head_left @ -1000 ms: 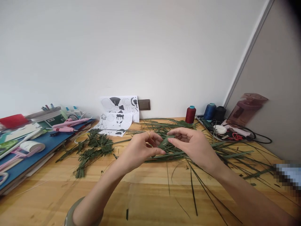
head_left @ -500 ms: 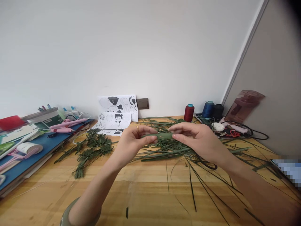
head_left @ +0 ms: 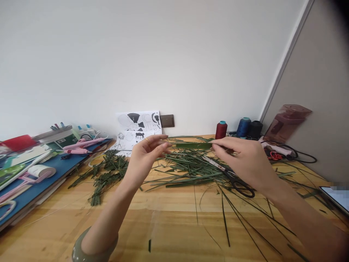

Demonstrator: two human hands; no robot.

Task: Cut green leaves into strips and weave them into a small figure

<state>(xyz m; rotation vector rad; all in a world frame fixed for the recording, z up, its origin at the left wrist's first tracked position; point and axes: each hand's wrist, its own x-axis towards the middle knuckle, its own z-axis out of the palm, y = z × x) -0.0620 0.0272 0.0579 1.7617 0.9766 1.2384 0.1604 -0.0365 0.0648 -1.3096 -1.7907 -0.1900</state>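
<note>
Scissors (head_left: 233, 178) on the leaf strips (head_left: 188, 166), a thread spool (head_left: 221, 130) behind them

I see room to reach over the yellowish wooden tabletop (head_left: 131, 225) nearest the person; black-handled metal scissors (head_left: 228, 173) (blades across long green leaf strips (head_left: 188, 168)) obstruct farther back.

A wood-grain tabletop (head_left: 131, 225) carries the work materials. Center: a loose heap of green leaf strips (head_left: 188, 167), with black-handled scissors (head_left: 228, 174) lying partly across it. Rear: a dark red thread spool (head_left: 221, 130), upright. Left: a bunched leaf cluster (head_left: 107, 178); beyond it, a blue-topped stack (head_left: 64, 167). Right edge: a smartphone (head_left: 336, 198). Front: a small dark green offcut (head_left: 149, 245), lying apart.
</note>
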